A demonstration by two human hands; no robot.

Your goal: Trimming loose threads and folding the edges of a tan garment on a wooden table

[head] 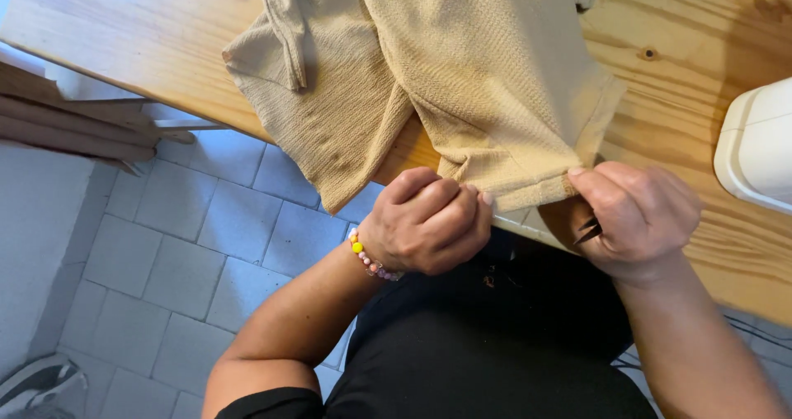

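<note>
A tan textured cloth garment (462,64) lies on a wooden table (148,31) and hangs over its near edge. My left hand (429,221), with a beaded bracelet at the wrist, is closed on the garment's lower hem. My right hand (635,217) pinches the same hem a little to the right, thumb on top. A small dark pointed tool (589,229) sticks out from under my right hand's fingers. The hem is stretched between the two hands at the table's edge.
A white machine body (755,143) stands at the table's right. Wooden slats (74,122) lean at the left over a grey tiled floor (190,270). A shoe (41,382) shows at the bottom left. My lap in black cloth lies below the hands.
</note>
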